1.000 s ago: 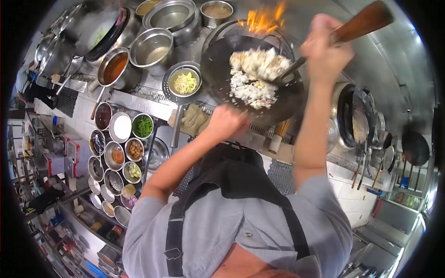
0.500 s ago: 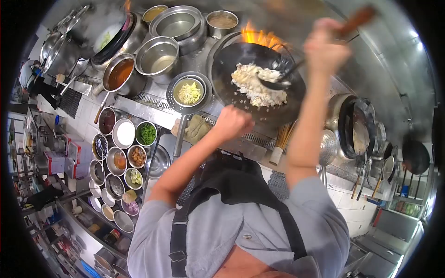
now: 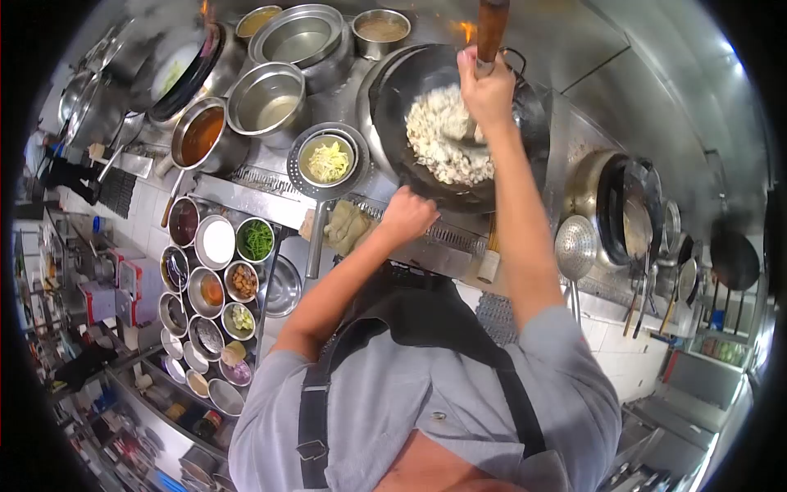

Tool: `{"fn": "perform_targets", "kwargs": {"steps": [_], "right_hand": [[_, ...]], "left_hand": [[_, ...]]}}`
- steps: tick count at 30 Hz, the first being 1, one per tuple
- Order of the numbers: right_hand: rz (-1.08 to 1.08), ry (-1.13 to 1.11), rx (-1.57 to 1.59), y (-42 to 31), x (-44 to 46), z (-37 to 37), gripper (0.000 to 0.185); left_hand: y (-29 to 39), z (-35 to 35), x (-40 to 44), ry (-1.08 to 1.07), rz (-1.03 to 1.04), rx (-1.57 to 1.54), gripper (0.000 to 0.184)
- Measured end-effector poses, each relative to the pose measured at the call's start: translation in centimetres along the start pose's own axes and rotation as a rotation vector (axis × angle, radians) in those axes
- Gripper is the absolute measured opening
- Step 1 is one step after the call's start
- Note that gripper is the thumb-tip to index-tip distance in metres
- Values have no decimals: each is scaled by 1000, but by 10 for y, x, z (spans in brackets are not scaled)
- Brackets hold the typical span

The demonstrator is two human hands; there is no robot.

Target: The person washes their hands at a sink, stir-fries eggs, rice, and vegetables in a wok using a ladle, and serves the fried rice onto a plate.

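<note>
My right hand is wrapped round the shaft of a ladle, just below its wooden handle. The ladle's bowl is blurred among pale rice-like food in a black wok. My left hand is closed in a fist at the wok's near left edge, seemingly on its ear handle, which the fingers hide. Beside that hand lies a folded greenish cloth. A perforated strainer carries a bowl of shredded pale-yellow food to the left of the wok.
A small flame shows behind the wok. Metal pots and a saucepan of brown liquid stand left. Several ingredient bowls, one with chopped greens, fill the lower left. A skimmer and another wok are right.
My right hand has swung left and away with the ladle, over the wok. The food is spread and lies farther left. The flames behind the wok look smaller. My left hand shifted slightly left.
</note>
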State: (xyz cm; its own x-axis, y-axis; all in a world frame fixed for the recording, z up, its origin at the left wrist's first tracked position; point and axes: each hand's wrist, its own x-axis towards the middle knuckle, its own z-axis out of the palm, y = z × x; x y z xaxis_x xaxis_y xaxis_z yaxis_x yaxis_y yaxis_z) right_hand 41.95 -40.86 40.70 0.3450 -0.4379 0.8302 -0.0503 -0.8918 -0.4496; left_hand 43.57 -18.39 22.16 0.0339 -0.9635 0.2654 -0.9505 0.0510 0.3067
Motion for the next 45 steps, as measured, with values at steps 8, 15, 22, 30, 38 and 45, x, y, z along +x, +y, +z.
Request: {"fn": "perform_targets", "kwargs": {"steps": [8,15,22,30,38,45], "right_hand": [[242,120,364,-68,35,-59,14],[409,-215,19,-24,25,-10,36],[227,174,223,-56,24,-36,25],[418,-31,346,14,50,-41,26],[235,89,615,-26,111,-61,14],[211,-130,433,118,41,-4,10]], "left_hand": [[30,-72,-24,28,-17,-179,25],[-5,2,-43,259,133,-65,19],[40,-93,9,234,78,-233,25],[14,33,-17,264,18,2,33],[-17,18,89,193,-88,-198,20],[-57,-43,-104,23,-1059,28,56]]}}
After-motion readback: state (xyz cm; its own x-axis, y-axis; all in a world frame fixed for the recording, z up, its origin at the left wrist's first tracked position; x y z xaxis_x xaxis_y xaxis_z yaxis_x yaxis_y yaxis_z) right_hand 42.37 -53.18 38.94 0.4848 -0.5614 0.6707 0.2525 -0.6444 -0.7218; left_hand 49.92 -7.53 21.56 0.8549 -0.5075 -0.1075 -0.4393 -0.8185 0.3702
